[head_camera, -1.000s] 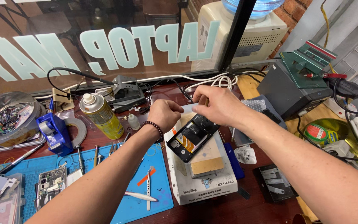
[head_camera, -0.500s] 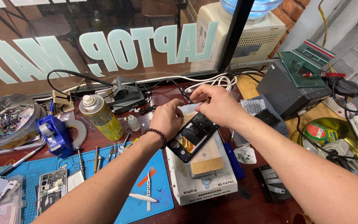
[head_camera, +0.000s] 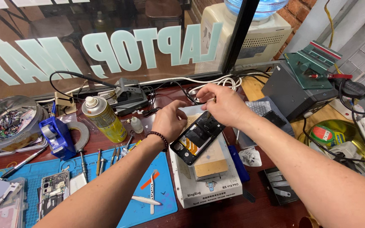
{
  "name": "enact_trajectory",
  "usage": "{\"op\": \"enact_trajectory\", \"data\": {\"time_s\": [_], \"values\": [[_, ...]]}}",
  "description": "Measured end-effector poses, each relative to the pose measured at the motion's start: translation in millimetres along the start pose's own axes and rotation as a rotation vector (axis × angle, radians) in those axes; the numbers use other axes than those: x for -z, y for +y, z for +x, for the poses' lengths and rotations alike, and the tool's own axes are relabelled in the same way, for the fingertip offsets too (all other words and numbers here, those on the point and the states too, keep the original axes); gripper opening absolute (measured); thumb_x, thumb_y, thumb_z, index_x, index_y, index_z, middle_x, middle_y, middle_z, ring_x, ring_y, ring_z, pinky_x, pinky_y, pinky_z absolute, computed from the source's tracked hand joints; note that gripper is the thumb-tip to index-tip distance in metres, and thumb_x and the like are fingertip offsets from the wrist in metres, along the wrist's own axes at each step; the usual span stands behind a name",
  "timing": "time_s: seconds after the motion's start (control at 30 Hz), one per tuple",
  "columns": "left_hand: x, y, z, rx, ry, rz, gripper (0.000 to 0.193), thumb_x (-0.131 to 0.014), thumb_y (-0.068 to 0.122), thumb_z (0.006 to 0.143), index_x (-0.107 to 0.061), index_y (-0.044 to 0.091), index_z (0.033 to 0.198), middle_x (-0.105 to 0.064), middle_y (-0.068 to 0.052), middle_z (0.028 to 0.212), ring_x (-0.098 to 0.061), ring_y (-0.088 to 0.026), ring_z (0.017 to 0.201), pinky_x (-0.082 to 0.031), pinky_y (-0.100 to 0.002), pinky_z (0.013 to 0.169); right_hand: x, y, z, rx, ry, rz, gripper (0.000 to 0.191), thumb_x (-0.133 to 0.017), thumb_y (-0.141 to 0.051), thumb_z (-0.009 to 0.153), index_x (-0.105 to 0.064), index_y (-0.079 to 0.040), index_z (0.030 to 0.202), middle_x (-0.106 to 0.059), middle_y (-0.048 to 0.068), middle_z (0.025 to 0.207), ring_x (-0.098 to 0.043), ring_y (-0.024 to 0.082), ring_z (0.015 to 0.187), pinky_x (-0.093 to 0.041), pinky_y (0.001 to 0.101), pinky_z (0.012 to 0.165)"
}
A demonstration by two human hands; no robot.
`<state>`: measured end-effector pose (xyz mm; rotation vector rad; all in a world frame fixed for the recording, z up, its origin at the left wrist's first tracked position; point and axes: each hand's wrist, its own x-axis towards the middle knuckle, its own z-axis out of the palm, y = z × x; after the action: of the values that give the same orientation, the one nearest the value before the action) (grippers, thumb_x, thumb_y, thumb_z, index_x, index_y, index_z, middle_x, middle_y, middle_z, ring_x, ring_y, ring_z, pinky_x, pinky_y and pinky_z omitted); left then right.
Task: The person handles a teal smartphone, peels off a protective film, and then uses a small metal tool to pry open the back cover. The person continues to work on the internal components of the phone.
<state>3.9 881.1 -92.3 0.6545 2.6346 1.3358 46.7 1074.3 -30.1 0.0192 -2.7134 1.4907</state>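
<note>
Our left hand (head_camera: 170, 121) curls shut on the near edge of the opened black phone (head_camera: 197, 137), which lies tilted on the white box-shaped heating pad (head_camera: 205, 181) at table centre. Our right hand (head_camera: 221, 102), fingers bent, pinches the phone's top end. A yellow spray can (head_camera: 103, 118) stands at nine o'clock, with pale letters on the window behind. The blue mat (head_camera: 165, 194) at seven o'clock carries tweezers.
</note>
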Motion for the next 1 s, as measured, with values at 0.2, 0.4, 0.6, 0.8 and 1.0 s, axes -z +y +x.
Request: {"op": "enact_trajectory", "data": {"time_s": [0.2,0.4,0.6,0.8,1.0], "values": [[-2,10,0,-0.008,-0.012,0.072,0.05,-0.067,0.004,0.076,-0.068,0.016,0.124,-0.08,-0.008,0.09,-0.075,-0.029,0.091,-0.056,-0.04,0.086,7,5,0,0.205,-0.074,-0.17,0.03,-0.063,0.007,0.075,-0.071,-0.005,0.102,-0.076,0.006,0.095,-0.072,0.017,0.089,-0.058,0.0322,0.079],[-2,8,0,-0.027,0.0,-0.019,0.048,-0.068,0.005,0.074,-0.07,0.015,0.121,-0.08,-0.007,0.096,-0.076,-0.027,0.092,-0.058,-0.037,0.086,11,3,-2,0.124,-0.096,-0.252,0.019,-0.074,-0.001,0.083,-0.07,-0.004,0.102,-0.073,0.008,0.089,-0.069,0.017,0.082,-0.055,0.0311,0.071],[-1,7,1,-0.026,-0.003,-0.034,0.048,-0.066,0.003,0.074,-0.071,0.015,0.121,-0.08,-0.007,0.098,-0.076,-0.027,0.095,-0.057,-0.037,0.088,11,2,-3,-0.05,-0.079,-0.002,0.027,-0.056,0.009,0.084,-0.068,-0.005,0.104,-0.071,0.007,0.093,-0.078,0.015,0.088,-0.057,0.0287,0.07],[0,8,0,-0.02,0.01,-0.047,0.045,-0.064,0.004,0.074,-0.072,0.014,0.117,-0.079,-0.01,0.1,-0.075,-0.028,0.095,-0.057,-0.038,0.088,14,0,-5,-0.106,0.01,0.185,0.021,-0.057,0.007,0.088,-0.066,-0.004,0.104,-0.071,0.007,0.094,-0.077,0.016,0.089,-0.061,0.0275,0.066],[-3,10,-2,-0.119,0.027,0.083,0.029,-0.071,0.013,0.076,-0.077,0.008,0.105,-0.075,-0.015,0.098,-0.072,-0.031,0.094,-0.056,-0.041,0.086,8,-5,-2,-0.079,0.048,0.122,0.021,-0.057,0.008,0.088,-0.066,-0.001,0.104,-0.071,0.008,0.091,-0.077,0.018,0.086,-0.057,0.0323,0.061]]}}
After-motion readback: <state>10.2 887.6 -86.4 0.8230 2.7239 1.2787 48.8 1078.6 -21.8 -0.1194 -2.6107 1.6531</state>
